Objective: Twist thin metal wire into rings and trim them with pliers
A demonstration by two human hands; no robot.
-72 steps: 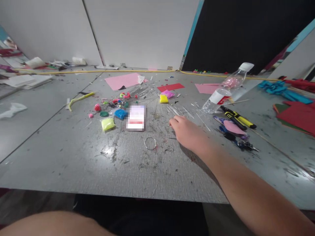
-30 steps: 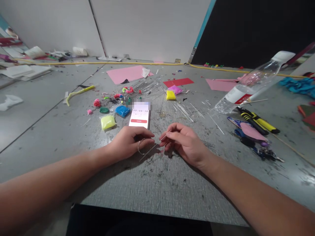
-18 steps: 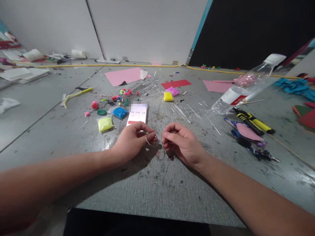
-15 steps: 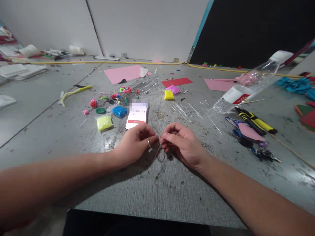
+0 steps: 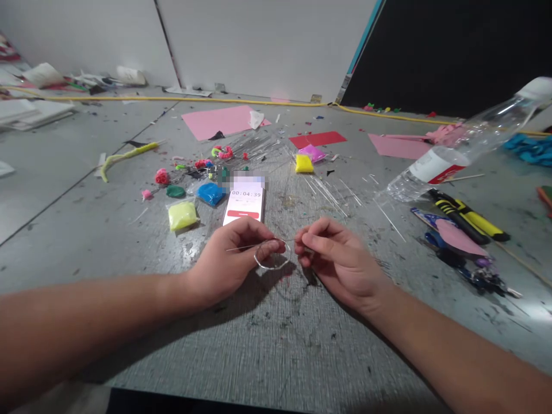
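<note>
Between the thumb and fingers of my left hand (image 5: 233,253) is a thin wire bent into a ring (image 5: 272,268), which hangs below the fingertips. A straight wire end sticks out leftward across that hand. My right hand (image 5: 340,259) pinches the wire (image 5: 291,240) a short way to the right, so a bit of it spans the gap between the hands. Just beyond my left hand lies a phone (image 5: 244,202) with a running timer on its screen.
Bags of yellow clay (image 5: 183,215) and blue clay (image 5: 210,194) lie left of the phone. Loose wires (image 5: 323,194) are scattered beyond my right hand. On the right are a leaning plastic bottle (image 5: 448,158), yellow-black pliers (image 5: 472,218) and keys (image 5: 491,283). Pink paper (image 5: 219,122) lies farther back.
My hands have drawn a little apart, and the wire between them has turned level. The ring now shows wider, below my left fingertips. The view has shifted slightly.
</note>
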